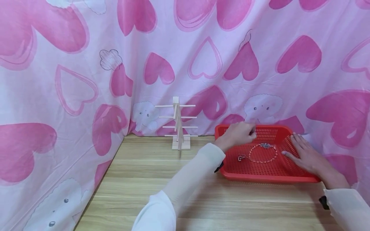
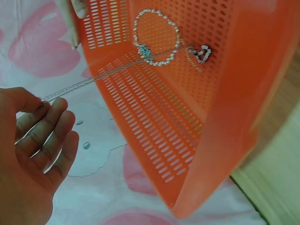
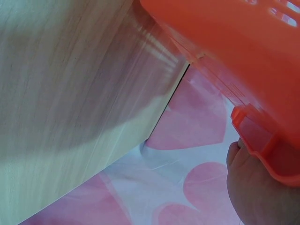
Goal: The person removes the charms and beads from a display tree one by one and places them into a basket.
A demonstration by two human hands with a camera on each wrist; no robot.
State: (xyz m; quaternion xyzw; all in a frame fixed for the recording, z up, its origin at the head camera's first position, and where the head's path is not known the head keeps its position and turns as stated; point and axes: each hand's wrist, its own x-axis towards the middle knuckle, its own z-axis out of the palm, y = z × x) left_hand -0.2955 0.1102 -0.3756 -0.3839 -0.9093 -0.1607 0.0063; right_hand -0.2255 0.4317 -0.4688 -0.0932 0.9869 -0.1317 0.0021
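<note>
Above the back left of the red plastic basket (image 1: 268, 177), my left hand (image 1: 240, 133) pinches a thin silver chain (image 2: 105, 74) between thumb and forefinger; its other fingers are loosely bent. In the left wrist view the chain stretches from the fingertips (image 2: 44, 101) down into the basket. Inside lie a ring of pale beads (image 1: 250, 157) with a bluish cluster (image 1: 266, 145) and a small dark-and-white beaded piece (image 1: 240, 158). My right hand (image 1: 310, 160) holds the basket's right rim, thumb on the inner side, fingers along the outside.
A wooden rack (image 1: 178, 125) with several crosswise pegs stands left of the basket at the back of the wooden table (image 1: 138, 189). Pink heart-patterned cloth (image 1: 196, 57) hangs behind and along both sides.
</note>
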